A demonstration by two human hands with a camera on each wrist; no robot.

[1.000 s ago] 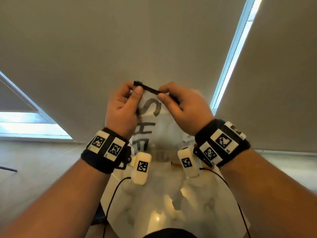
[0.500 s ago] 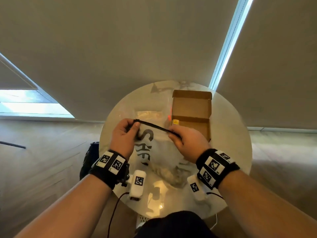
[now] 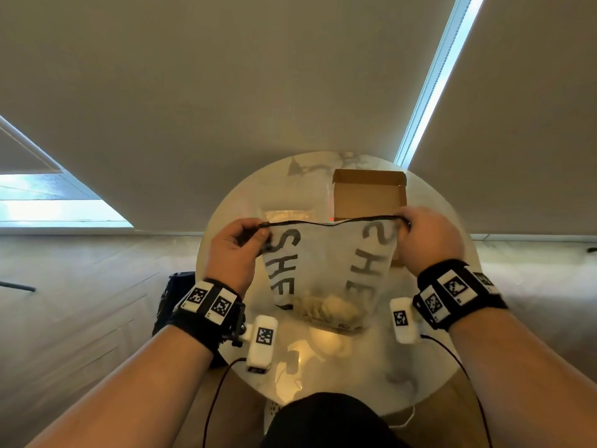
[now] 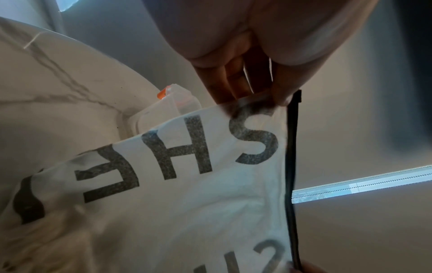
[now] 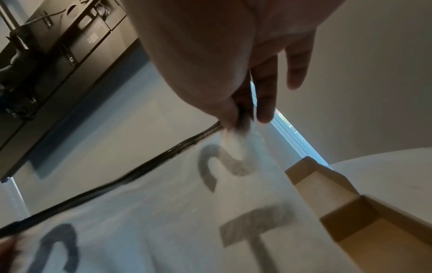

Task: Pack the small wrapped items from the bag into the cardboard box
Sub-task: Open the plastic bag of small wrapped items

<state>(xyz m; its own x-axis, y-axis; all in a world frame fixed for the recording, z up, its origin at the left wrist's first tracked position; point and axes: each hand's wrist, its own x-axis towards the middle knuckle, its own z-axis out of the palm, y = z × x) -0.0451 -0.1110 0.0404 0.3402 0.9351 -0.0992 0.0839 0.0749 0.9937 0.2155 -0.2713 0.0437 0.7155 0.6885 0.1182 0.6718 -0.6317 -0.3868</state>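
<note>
where pinched taut, bag [image 3: 326,263] lettering ("SHE")

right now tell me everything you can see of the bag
The bag is frosted translucent plastic with large dark letters and a black zip strip along its top. It hangs upright over the round table, stretched between the left hand and right hand, which pinch its top corners. Pale wrapped items lie bunched at its bottom.
</note>
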